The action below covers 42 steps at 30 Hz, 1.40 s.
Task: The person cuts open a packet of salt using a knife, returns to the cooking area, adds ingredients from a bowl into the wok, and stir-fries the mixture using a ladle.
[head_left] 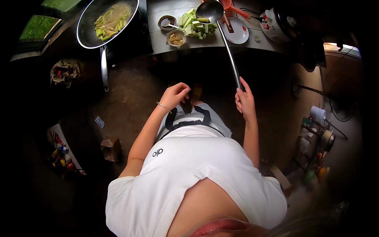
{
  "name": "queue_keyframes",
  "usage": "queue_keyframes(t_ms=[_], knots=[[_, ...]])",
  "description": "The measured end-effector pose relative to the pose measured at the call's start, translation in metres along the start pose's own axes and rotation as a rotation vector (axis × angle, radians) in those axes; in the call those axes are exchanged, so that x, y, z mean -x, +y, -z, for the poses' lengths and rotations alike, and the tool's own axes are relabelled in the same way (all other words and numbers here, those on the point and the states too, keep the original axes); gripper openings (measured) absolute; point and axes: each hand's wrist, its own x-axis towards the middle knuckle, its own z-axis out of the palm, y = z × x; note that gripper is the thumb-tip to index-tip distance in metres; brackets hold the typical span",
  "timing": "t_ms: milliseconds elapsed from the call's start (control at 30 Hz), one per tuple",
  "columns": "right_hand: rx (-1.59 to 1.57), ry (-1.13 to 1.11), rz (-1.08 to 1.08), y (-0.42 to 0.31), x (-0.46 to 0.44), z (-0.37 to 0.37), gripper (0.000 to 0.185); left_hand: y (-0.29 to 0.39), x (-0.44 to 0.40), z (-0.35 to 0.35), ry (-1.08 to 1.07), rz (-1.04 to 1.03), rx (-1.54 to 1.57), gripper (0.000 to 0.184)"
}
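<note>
My right hand [245,100] grips the end of a long metal ladle [228,51]. The ladle's bowl is over the counter, at the right edge of a pile of pale green chopped vegetable [197,28]. One green piece [203,19] shows against the bowl; whether it lies inside is unclear. My left hand [176,96] hangs in front of my waist with its fingers curled in and nothing visible in them. To the upper left, a pan [86,33] on the stove holds steaming green vegetable strips [112,21]. Its handle [104,69] points toward me.
A bowl of dark sauce [166,22] with a white spoon and a small dish of chopped yellowish bits [176,38] stand near the counter edge. Right of the ladle are a white plate [239,33], an orange-handled utensil [241,12] and a floral cooker [272,27]. A cardboard box [110,148] sits lower left.
</note>
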Motion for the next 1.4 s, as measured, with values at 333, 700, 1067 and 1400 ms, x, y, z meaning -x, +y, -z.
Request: queue_keyframes(t_ms=[333,700,1067,1400], knots=[[0.012,-0.004,0.014,0.003,-0.007,0.001,0.048,0.0,-0.013,-0.008,-0.008,0.011,0.014,0.017],[0.17,0.022,0.122,0.015,-0.024,0.013,0.048,0.014,-0.04,-0.005,-0.009,0.012,-0.055,0.014],[0.189,0.014,0.128,0.017,-0.031,0.015,0.047,0.009,-0.046,-0.009,-0.011,0.038,-0.082,0.014],[-0.029,-0.038,-0.026,0.001,-0.024,0.015,0.047,0.014,-0.075,0.01,0.101,-0.036,0.053,0.013]])
